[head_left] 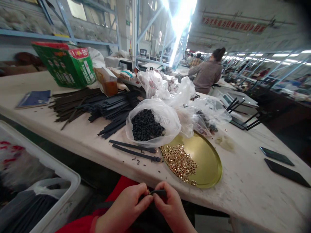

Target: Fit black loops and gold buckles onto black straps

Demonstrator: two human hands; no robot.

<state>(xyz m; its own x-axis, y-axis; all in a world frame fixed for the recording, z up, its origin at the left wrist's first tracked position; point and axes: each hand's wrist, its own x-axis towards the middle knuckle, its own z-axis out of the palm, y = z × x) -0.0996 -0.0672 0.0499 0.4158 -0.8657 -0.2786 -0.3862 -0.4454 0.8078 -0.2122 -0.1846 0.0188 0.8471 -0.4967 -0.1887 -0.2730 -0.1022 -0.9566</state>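
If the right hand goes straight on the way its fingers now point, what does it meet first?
The right hand already touches the black strap, so the strap comes first. Just beyond it is probably the left hand, though depth is unclear here.

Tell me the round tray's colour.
The round tray is gold, as the head view shows.

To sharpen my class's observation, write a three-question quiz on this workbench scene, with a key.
1. What do the left hand and right hand hold between them?
2. True or false: the gold fittings lie on the round brass tray.
3. What fills the clear bag? A) gold fittings B) black pieces C) paper

Key: 1. A black strap; 2. True; 3. B
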